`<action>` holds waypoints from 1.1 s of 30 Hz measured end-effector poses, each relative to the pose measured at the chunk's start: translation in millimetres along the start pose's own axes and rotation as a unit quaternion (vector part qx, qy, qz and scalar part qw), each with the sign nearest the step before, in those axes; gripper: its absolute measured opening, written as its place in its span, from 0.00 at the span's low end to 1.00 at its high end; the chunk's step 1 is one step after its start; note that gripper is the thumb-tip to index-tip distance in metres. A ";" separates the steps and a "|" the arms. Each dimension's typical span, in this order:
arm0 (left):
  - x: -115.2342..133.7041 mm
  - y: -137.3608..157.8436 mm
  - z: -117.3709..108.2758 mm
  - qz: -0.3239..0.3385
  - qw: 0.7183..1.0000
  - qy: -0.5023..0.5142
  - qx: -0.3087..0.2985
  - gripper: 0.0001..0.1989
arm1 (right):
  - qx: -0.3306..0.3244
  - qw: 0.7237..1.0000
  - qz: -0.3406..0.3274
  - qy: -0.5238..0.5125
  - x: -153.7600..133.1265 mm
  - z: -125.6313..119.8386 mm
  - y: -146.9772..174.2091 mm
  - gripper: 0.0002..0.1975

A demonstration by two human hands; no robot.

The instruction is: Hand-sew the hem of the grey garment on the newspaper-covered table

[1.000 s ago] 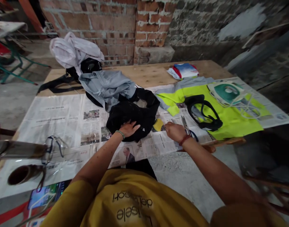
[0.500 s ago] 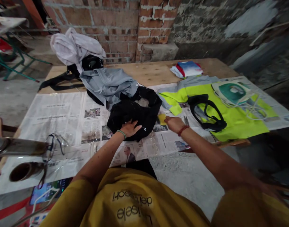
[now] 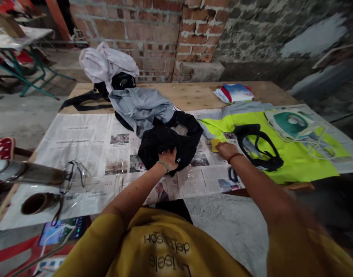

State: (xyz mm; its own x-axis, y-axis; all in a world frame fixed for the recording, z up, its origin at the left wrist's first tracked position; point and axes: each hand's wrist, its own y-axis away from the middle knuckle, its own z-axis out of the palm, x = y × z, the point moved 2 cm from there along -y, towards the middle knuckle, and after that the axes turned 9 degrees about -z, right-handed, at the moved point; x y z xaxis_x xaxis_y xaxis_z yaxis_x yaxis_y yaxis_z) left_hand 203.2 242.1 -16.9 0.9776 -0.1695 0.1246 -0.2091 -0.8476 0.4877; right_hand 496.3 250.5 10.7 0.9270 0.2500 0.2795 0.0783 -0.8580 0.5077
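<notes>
Farther right of the black cloth bundle [image 3: 153,140] than a second ago sits a small yellow piece [image 3: 214,145], carried there by the right hand [image 3: 227,150]. It was close against the bundle's right edge and now lies clear of it, beside the sleeve end of a grey and neon-yellow garment [image 3: 305,165]. The right hand pinches it between thumb and fingers; the left hand [image 3: 168,158] still rests on the near part of the bundle, and I cannot tell whether it grips the cloth or only presses on it.

Right of the bundle, the neon garment spreads across newspaper [image 3: 75,134] on the worktop [image 3: 190,90], with a looped black band [image 3: 276,163] and a green and white iron [image 3: 292,123] lying on it. Nearer to the bundle, at its lower right, a dark blue handle [image 3: 232,175] shows beside the right wrist. Beyond the bundle and to the right is a folded red, white and blue cloth [image 3: 237,93]. Grey cloth [image 3: 142,105] meets the bundle's far left side, with pale cloth [image 3: 107,61] farther behind; well to the bundle's left, toward the person, lies a brown cup [image 3: 42,202]
</notes>
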 end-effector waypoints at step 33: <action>-179.9 109.6 98.7 0.020 0.893 0.372 0.251 0.35 | 0.284 0.912 -0.025 -0.294 -204.6 -244.3 -224.7 0.23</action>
State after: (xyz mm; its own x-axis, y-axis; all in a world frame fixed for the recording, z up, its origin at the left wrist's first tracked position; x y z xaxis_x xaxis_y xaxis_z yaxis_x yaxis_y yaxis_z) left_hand 6.6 130.0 -71.1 0.6448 0.0186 0.7641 -0.0243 -0.9987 0.0448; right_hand 199.4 501.7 38.6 0.9404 0.1537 -0.3034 0.1476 -0.9881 -0.0430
